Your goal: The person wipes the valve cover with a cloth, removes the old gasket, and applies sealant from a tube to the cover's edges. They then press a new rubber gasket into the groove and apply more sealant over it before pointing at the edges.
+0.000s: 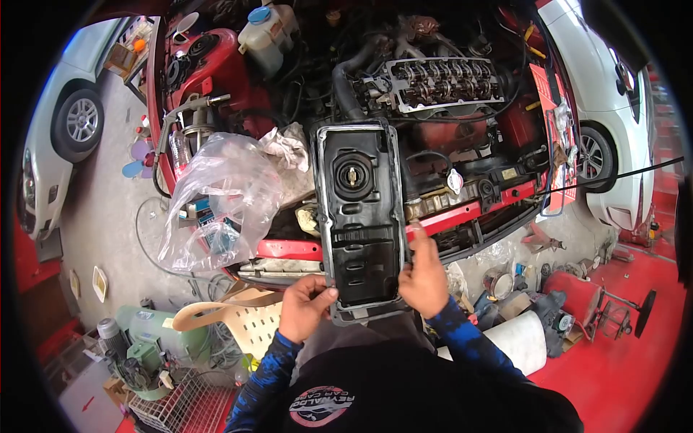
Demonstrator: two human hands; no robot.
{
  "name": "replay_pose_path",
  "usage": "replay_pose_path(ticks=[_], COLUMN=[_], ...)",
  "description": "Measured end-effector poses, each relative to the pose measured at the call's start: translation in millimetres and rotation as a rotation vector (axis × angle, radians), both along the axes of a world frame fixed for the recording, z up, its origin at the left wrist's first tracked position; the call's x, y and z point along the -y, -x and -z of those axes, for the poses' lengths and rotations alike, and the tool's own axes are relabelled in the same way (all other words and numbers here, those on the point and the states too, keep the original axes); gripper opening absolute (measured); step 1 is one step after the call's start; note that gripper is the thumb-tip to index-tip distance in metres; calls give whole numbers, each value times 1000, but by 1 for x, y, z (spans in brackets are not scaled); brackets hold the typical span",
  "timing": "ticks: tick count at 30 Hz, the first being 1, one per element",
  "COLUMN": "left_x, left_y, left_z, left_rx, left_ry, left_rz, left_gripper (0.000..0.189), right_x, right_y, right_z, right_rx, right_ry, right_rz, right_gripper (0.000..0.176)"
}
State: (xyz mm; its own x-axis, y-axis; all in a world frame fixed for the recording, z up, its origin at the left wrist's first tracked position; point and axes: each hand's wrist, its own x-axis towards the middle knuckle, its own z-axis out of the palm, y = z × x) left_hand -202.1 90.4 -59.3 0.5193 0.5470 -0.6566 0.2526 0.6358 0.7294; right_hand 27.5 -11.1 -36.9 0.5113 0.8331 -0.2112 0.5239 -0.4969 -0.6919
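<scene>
A red car (216, 65) fills the upper half of the view with its bonnet up, and a white car (65, 108) stands well apart on the left. Over the front edge of the engine bay the person holds a long black valve cover (359, 216) nearly upright, its hollow inner side facing the camera and its far end reaching up towards the uncovered cylinder head (442, 81). The cover looks like a stiff, one-piece moulding or casting, probably moderate in weight and awkward mainly because of its length. Its inner face looks dull and may carry an oil film, so it could be slippery. The thin sealing rim around the edge seems the part most easily nicked or bent, so the sturdy side walls near a corner look like the safest grip. A crumpled clear plastic bag (224, 195) lies just to the left of the cover, with a pale rag (285, 148) beside it. The left hand (303, 307) is closed on the cover's near left corner, thumb on the inner face. The right hand (424, 278) clasps the near right edge, one finger stretched up along the rim. A round badge (321, 405) on the dark garment below carries lettering, seen upside down and too small to read with certainty. No other writing is legible.
</scene>
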Motion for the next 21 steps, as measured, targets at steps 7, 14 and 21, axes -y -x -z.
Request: replay_pose_path(ticks=[7,14,21], left_x=[10,-66,-244], left_y=[8,-29,-153], left_z=[42,25,73], left_rx=[-295,-253,-356], left_ry=[-645,-915,-1131], left_rz=[306,93,319], left_gripper=[22,18,28], right_x=[37,-6,-168], right_y=[10,-40,-147], right_z=[57,62,105], right_rx=[71,194,81], right_ry=[106,-145,-304], right_rz=[48,60,152], right_gripper=[84,77,65])
